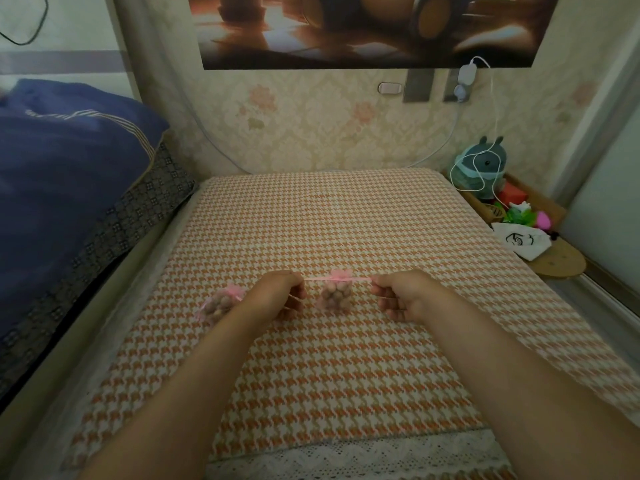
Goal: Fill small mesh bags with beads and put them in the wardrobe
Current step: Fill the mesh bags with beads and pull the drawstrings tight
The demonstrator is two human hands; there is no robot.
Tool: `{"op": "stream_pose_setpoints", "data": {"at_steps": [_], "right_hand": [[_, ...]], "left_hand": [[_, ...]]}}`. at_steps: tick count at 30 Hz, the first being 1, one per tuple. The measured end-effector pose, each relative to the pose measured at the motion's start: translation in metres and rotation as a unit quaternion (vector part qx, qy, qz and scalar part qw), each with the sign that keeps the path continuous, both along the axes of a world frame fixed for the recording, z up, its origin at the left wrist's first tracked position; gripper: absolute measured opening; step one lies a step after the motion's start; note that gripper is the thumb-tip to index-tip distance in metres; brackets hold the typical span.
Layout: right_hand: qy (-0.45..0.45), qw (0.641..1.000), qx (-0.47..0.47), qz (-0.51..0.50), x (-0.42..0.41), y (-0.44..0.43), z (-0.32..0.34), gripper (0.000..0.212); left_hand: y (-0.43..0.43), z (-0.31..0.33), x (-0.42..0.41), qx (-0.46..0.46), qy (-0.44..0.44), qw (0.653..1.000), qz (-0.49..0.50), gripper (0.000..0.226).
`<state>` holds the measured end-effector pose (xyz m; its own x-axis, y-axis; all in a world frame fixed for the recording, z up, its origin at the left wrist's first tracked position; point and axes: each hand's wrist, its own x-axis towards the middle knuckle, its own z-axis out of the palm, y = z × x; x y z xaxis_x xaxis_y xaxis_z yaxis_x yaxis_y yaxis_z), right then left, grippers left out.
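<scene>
A small pink mesh bag (335, 295) full of brownish beads stands upright on the orange houndstooth table cover (332, 220). Its pink drawstring is stretched tight sideways at the bag's gathered neck. My left hand (277, 295) pinches the left end of the string and my right hand (401, 294) pinches the right end. A second filled mesh bag (220, 304), tied shut with a pink ruffle, lies tilted on the cover just left of my left wrist. No wardrobe is in view.
A bed with a dark blue quilt (69, 161) borders the table on the left. On the right, a low wooden shelf (554, 261) holds a plush toy (481, 168), a white pouch (523, 240) and small colourful items. White charger cables hang from the wall sockets.
</scene>
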<state>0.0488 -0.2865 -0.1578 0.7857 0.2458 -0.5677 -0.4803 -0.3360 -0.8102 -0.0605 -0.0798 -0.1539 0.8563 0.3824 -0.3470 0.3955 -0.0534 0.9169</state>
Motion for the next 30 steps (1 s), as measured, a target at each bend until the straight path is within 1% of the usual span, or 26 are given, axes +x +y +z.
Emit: {"op": "stream_pose_setpoints", "data": {"at_steps": [3,4,6,7,8,9,10,12,14,15,16,19,21,23,24,26,27,28,29,30], "right_hand": [[0.002,1.0,0.021,0.019,-0.005,0.006,0.0,0.019],[-0.005,0.999,0.023,0.03,-0.007,0.007,0.0,0.016],[-0.04,0.998,0.021,0.047,-0.008,0.007,0.0,0.015],[-0.067,0.996,0.022,0.052,-0.008,0.007,0.0,0.015],[-0.093,0.994,0.026,0.061,-0.008,0.007,-0.001,0.015],[-0.114,0.99,0.026,0.075,-0.008,0.007,-0.001,0.015],[-0.129,0.987,0.022,0.093,-0.009,0.007,0.0,0.015],[-0.152,0.98,0.009,0.127,-0.012,0.009,0.0,0.015],[-0.167,0.976,0.013,0.139,-0.014,0.011,0.0,0.016],[-0.175,0.974,0.019,0.141,-0.014,0.011,0.0,0.017],[-0.183,0.972,0.023,0.146,-0.014,0.012,0.0,0.019],[-0.205,0.965,0.022,0.162,-0.013,0.012,0.0,0.02],[-0.202,0.967,0.018,0.156,-0.011,0.011,-0.003,0.016],[-0.18,0.972,0.036,0.15,-0.01,0.011,-0.006,0.008],[-0.163,0.974,0.058,0.147,-0.011,0.011,-0.006,0.007],[-0.147,0.974,0.091,0.148,-0.012,0.013,-0.005,0.03],[-0.153,0.971,0.093,0.157,-0.013,0.014,-0.004,0.039],[-0.161,0.968,0.093,0.17,-0.015,0.015,-0.002,0.042],[-0.171,0.964,0.094,0.183,-0.016,0.016,-0.001,0.037],[-0.179,0.961,0.092,0.187,-0.017,0.017,0.0,0.028]], "left_hand": [[-0.006,-0.003,0.003,-0.03,0.02,0.999,0.04,0.029],[-0.006,-0.005,0.004,-0.027,0.016,0.998,0.048,0.03],[-0.005,-0.008,0.006,0.036,-0.021,0.999,0.035,0.024],[-0.004,-0.01,0.006,0.067,-0.047,0.997,0.014,0.017],[-0.005,-0.01,0.005,0.071,-0.072,0.995,-0.016,0.012],[-0.007,-0.011,0.005,0.059,-0.085,0.993,-0.053,0.024],[-0.01,-0.013,0.005,0.052,-0.094,0.991,-0.085,0.041],[-0.017,-0.014,0.007,0.086,-0.103,0.985,-0.105,0.067],[-0.021,-0.012,0.01,0.12,-0.107,0.983,-0.085,0.079],[-0.023,-0.011,0.01,0.13,-0.104,0.983,-0.08,0.079],[-0.023,-0.009,0.011,0.135,-0.096,0.983,-0.084,0.074],[-0.022,-0.01,0.013,0.131,-0.077,0.983,-0.102,0.047],[-0.022,-0.013,0.012,0.106,-0.077,0.987,-0.097,0.039],[-0.021,-0.014,0.01,0.085,-0.092,0.989,-0.082,0.037],[-0.022,-0.014,0.009,0.067,-0.101,0.99,-0.071,0.039],[-0.023,-0.013,0.007,0.039,-0.115,0.991,-0.061,0.046],[-0.023,-0.013,0.007,0.041,-0.12,0.99,-0.066,0.049],[-0.023,-0.012,0.006,0.044,-0.125,0.988,-0.075,0.048],[-0.024,-0.011,0.006,0.046,-0.132,0.987,-0.085,0.045],[-0.025,-0.011,0.006,0.052,-0.137,0.985,-0.093,0.041]]}}
